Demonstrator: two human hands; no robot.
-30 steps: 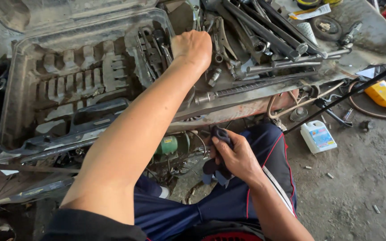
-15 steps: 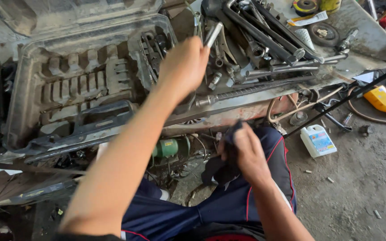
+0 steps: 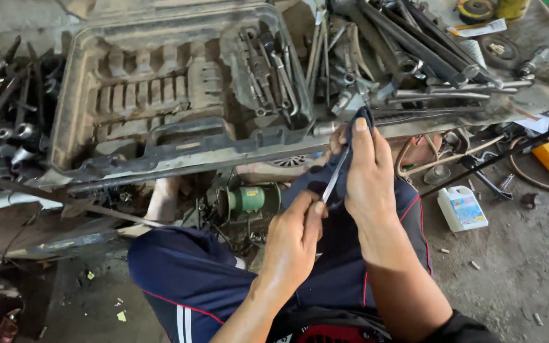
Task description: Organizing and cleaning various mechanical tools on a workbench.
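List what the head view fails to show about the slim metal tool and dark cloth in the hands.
- Slim metal tool: upper end wrapped in dark blue cloth; lower end behind left hand.
- Cloth's full extent: hidden behind right hand.
- Tool type: too thin to tell.

Dark cloth (image 3: 325,181) hides the slim metal tool's (image 3: 335,174) upper end; its kind is unclear

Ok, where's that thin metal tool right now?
In the head view, centre frame, the thin metal tool is pinched by the left hand and wrapped in the dark cloth that the right hand holds.
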